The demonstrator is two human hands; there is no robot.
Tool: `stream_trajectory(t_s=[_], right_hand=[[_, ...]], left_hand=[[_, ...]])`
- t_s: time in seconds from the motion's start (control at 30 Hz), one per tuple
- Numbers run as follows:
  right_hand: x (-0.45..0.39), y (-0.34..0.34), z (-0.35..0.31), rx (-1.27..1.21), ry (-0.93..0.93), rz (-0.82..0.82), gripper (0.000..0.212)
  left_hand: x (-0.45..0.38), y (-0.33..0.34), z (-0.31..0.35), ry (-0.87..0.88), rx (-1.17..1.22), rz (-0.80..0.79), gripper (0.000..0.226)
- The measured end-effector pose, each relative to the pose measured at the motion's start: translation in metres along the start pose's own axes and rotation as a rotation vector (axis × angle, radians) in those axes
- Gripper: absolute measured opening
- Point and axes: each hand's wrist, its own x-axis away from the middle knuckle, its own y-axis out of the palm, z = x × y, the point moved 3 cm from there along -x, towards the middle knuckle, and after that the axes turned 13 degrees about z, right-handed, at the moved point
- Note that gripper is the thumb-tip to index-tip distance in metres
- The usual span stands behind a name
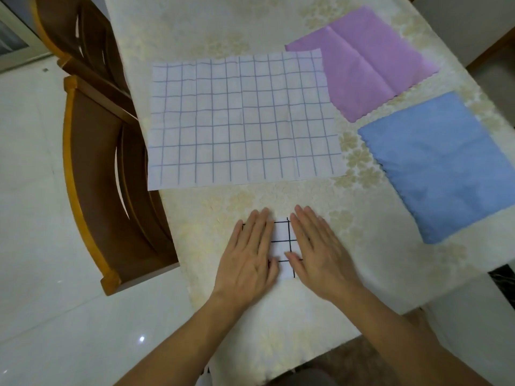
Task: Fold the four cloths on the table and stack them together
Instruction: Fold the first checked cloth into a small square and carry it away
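A small folded white cloth with a black grid (282, 240) lies near the table's front edge. My left hand (250, 254) and my right hand (317, 246) press flat on it side by side, fingers straight, covering most of it. Beyond them a large white cloth with a blue grid (242, 118) lies spread open. A purple cloth (362, 71) lies unfolded at the back right, its left corner tucked under the blue-grid cloth. A blue cloth (440, 162) lies flat at the right, reaching the table's right edge.
The table (211, 32) carries a cream floral cover. Two wooden chairs (111, 174) stand along its left side on a white tiled floor. The table's front edge runs just below my wrists.
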Motion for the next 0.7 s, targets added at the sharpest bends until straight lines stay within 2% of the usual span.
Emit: stream_trajectory(t_s=[0.1, 0.23, 0.7], right_hand=[[0.009, 0.015, 0.0, 0.052, 0.027, -0.137, 0.073], [0.01, 0.019, 0.006, 0.117, 0.029, -0.221, 0.079], [0.002, 0.019, 0.012, 0.096, 0.033, -0.254, 0.086]], left_hand=[[0.011, 0.02, 0.0, 0.012, -0.001, -0.059, 0.069], [0.012, 0.027, -0.004, 0.009, -0.018, -0.075, 0.072], [0.022, 0.023, -0.016, -0.21, -0.054, -0.076, 0.081]])
